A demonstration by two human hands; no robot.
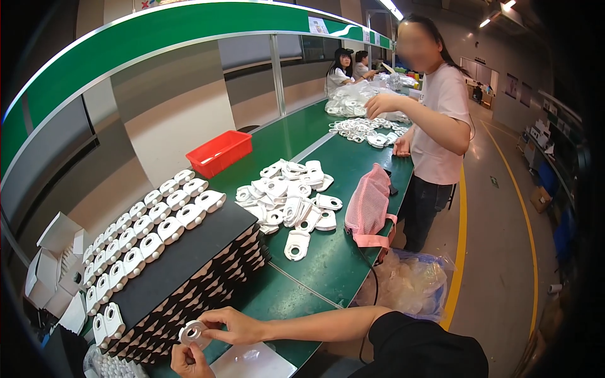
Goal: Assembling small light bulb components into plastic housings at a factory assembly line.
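Observation:
Near the front edge of the table, both my hands hold a white plastic part with a round hole [200, 343]. My right hand [234, 325] pinches its upper right side between thumb and fingers. From below, my left hand [189, 361] grips its lower edge, fingers curled. Just beneath lies a white sheet with clear plastic film on it [255, 361]. Left of my hands, a tall stack of black trays [189, 252] carries rows of similar white parts [144, 223] along its top. Farther off, a loose pile of these parts [293, 195] covers some of the green table.
A red bin [220, 153] stands behind the pile. To its right lies a pink mesh bag [368, 205], with a plastic-lined crate [409, 283] below the table edge. A co-worker [441, 107] stands beside more white parts [362, 130]. Open white boxes [53, 268] sit far left.

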